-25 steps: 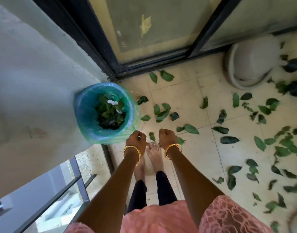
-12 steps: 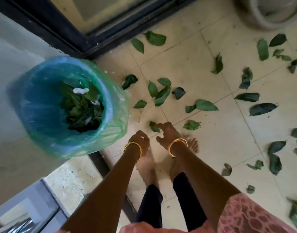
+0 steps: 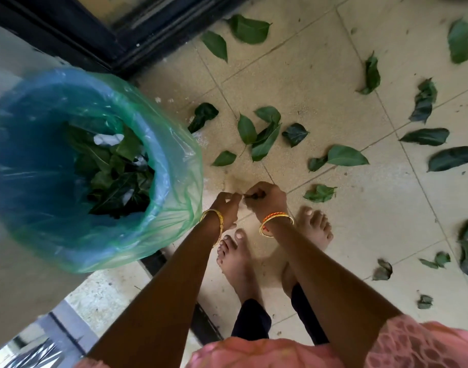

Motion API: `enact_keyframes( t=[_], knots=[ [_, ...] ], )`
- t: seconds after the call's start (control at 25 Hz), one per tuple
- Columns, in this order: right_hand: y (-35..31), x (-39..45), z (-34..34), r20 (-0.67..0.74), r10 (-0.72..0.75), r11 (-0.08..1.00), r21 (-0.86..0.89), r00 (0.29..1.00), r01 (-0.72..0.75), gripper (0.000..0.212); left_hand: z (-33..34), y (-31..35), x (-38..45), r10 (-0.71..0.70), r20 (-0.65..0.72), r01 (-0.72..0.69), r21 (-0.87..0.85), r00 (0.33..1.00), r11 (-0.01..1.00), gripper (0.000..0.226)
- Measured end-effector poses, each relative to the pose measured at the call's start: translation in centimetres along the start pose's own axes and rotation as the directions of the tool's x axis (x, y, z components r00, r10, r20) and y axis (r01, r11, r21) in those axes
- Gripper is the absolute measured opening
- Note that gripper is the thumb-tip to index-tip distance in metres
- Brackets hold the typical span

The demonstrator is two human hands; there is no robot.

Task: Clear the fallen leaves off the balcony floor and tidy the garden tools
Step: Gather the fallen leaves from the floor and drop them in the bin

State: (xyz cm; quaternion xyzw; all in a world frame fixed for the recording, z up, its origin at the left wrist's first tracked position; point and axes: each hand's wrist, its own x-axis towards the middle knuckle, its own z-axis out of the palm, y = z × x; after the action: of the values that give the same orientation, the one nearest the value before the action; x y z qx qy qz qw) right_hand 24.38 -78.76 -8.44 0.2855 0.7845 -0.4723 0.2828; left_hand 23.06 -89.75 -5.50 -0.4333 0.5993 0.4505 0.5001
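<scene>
Several green fallen leaves lie on the beige tiled balcony floor [image 3: 320,83], among them a cluster [image 3: 264,134], a large leaf [image 3: 345,155] and a crumpled leaf [image 3: 320,193]. At the left stands a blue bin with a green plastic liner [image 3: 179,166], and gathered leaves [image 3: 116,179] fill its bottom. Low over the floor beside the bin, my right hand [image 3: 268,199] curls round a dark leaf [image 3: 254,197]. My left hand [image 3: 227,205] is right next to it, fingertips almost touching, fingers curled, with nothing visible in them.
My bare feet [image 3: 238,258] stand just behind the hands. A dark sliding-door frame [image 3: 100,33] runs along the top left. A pale wall [image 3: 12,57] rises behind the bin. More leaves [image 3: 451,158] are scattered to the right. A dark floor strip [image 3: 201,317] crosses behind me.
I have bent lower and the view has closed in on the floor. The small leaf in front of my feet has left the floor and is now in my right hand. The hands have drawn together.
</scene>
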Motion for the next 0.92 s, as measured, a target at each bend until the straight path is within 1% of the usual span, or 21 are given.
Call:
enact_keyframes(
  t=[0.04, 0.08, 0.12, 0.16, 0.2, 0.24, 0.28, 0.32, 0.36, 0.4, 0.48, 0.6, 0.64, 0.68, 0.76, 0.8, 0.84, 0.88, 0.92],
  knots=[
    [-1.1, -0.4, -0.5, -0.001, 0.105, 0.986, 0.132, 0.994, -0.104, 0.019, 0.1, 0.8, -1.0, -0.007, 0.047, 0.009, -0.039, 0.999, 0.999, 0.030],
    [-2.0, -0.6, -1.0, 0.002, 0.175, 0.964, 0.202, 0.985, -0.172, 0.022, 0.2, 1.6, -1.9, -0.005, 0.077, 0.012, -0.092, 0.997, 0.996, 0.025],
    [-2.8, -0.6, -1.7, 0.016, 0.213, 0.953, 0.216, 0.977, -0.211, 0.023, 0.2, 2.2, -2.6, 0.007, 0.082, 0.006, -0.151, 0.997, 0.989, 0.021],
    [-3.6, -0.6, -2.5, 0.069, 0.227, 0.945, 0.227, 0.971, -0.237, 0.023, 0.1, 2.8, -3.2, 0.014, 0.065, 0.000, -0.212, 0.998, 0.977, 0.017],
    [-4.6, -0.4, -3.3, 0.171, 0.221, 0.934, 0.246, 0.960, -0.259, 0.022, -0.1, 3.4, -3.7, 0.005, 0.033, 0.005, -0.289, 0.999, 0.957, 0.014],
    [-5.6, -0.2, -4.0, 0.313, 0.204, 0.919, 0.264, 0.927, -0.292, 0.020, -0.3, 3.7, -4.1, -0.020, -0.002, 0.018, -0.370, 1.000, 0.929, 0.014],
    [-6.5, 0.1, -4.6, 0.439, 0.187, 0.926, 0.221, 0.878, -0.308, 0.014, -0.6, 3.8, -4.2, -0.049, -0.041, 0.026, -0.438, 0.998, 0.899, 0.017],
    [-7.5, 0.5, -5.0, 0.518, 0.180, 0.954, 0.113, 0.836, -0.276, 0.009, -0.9, 3.8, -4.0, -0.065, -0.088, 0.016, -0.468, 0.994, 0.883, 0.024],
    [-8.3, 0.9, -5.2, 0.557, 0.184, 0.977, -0.016, 0.810, -0.211, 0.009, -1.1, 3.7, -3.9, -0.065, -0.127, -0.003, -0.471, 0.990, 0.882, 0.030],
    [-8.7, 1.3, -5.1, 0.576, 0.181, 0.983, -0.090, 0.797, -0.158, 0.011, -1.2, 3.7, -3.8, -0.055, -0.158, -0.024, -0.456, 0.986, 0.890, 0.034],
    [-9.2, 2.2, -4.6, 0.566, 0.170, 0.985, -0.131, 0.807, -0.116, 0.020, -1.4, 3.6, -3.6, -0.053, -0.160, -0.026, -0.454, 0.986, 0.891, 0.034],
    [-8.8, 1.9, -3.1, 0.435, 0.111, 0.976, -0.217, 0.894, -0.016, 0.018, -1.8, 3.4, -3.4, -0.090, -0.049, 0.053, -0.503, 0.995, 0.863, 0.020],
    [-8.6, 1.4, -2.6, 0.405, 0.086, 0.971, -0.239, 0.910, 0.015, 0.020, -1.7, 3.2, -3.2, -0.089, -0.024, 0.066, -0.490, 0.996, 0.869, 0.024],
    [-8.6, 0.8, -2.2, 0.403, 0.078, 0.970, -0.244, 0.912, 0.025, 0.024, -1.6, 3.1, -3.2, -0.085, -0.015, 0.068, -0.476, 0.996, 0.877, 0.027],
    [-8.8, 0.5, -1.7, 0.461, 0.083, 0.965, -0.259, 0.884, 0.044, 0.028, -1.4, 3.1, -3.0, -0.099, -0.074, 0.051, -0.487, 0.992, 0.872, 0.020],
    [-9.3, 1.0, -1.6, 0.467, 0.068, 0.946, -0.311, 0.881, 0.092, 0.029, -1.4, 3.2, -3.0, -0.130, -0.092, 0.062, -0.532, 0.987, 0.845, 0.022],
    [-10.0, 1.9, -1.6, 0.437, 0.016, 0.906, -0.387, 0.899, 0.171, 0.031, -1.6, 3.3, -2.9, -0.154, -0.109, 0.067, -0.561, 0.982, 0.825, 0.026],
    [-10.9, 3.1, -1.5, 0.387, -0.081, 0.846, -0.460, 0.919, 0.268, 0.036, -1.8, 3.2, -2.5, -0.166, -0.118, 0.073, -0.557, 0.979, 0.827, 0.030],
    [-11.8, 4.4, -1.3, 0.354, -0.196, 0.758, -0.536, 0.914, 0.370, 0.045, -2.0, 3.1, -1.8, -0.177, -0.141, 0.083, -0.506, 0.974, 0.859, 0.033]
  ],
)
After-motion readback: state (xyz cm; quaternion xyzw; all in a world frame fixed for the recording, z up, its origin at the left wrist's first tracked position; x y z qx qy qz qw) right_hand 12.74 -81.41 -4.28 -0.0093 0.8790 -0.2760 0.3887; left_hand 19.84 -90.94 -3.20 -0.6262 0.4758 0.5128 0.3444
